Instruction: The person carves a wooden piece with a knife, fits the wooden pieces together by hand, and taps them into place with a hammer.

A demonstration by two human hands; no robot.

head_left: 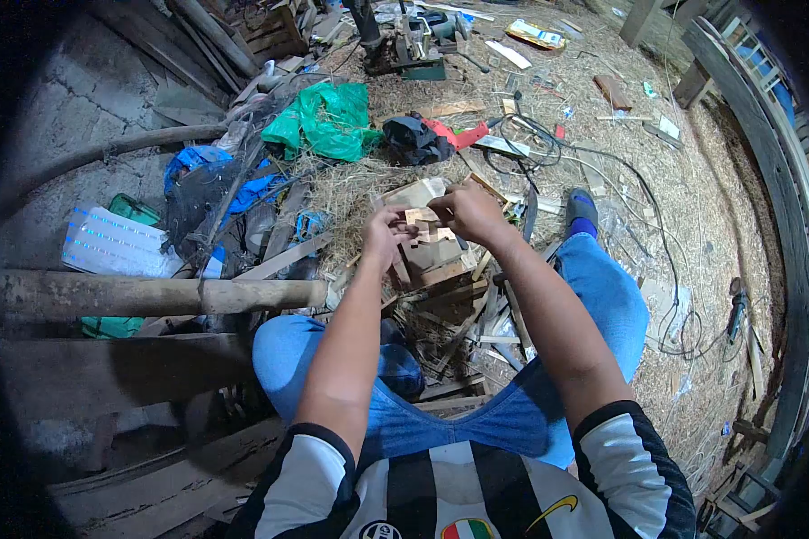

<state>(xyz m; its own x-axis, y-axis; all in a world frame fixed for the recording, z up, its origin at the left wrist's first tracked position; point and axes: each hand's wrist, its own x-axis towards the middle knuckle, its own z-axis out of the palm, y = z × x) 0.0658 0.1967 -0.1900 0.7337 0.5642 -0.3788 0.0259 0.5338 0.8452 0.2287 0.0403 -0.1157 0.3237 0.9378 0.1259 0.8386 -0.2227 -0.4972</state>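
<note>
Over a low pile of wood in front of my knees, my left hand (386, 238) and my right hand (469, 213) come close together. A small pale wood piece (417, 216) lies between their fingertips. Curled fingers of my left hand grip its left side. My right hand is bent down in a pinch at its other end, and its fingertips are partly hidden. Directly below are flat wooden blocks (440, 253), stacked unevenly, and a darker upright strip (400, 268) stands close under my left hand.
A green plastic bag (328, 121), a black bag (415, 141) and a red tool-like object (458, 135) lie beyond the pile. Black cable (643, 180) loops across the straw-strewn ground at right. A thick pole (162, 295) crosses at left, and wood scraps lie between my legs.
</note>
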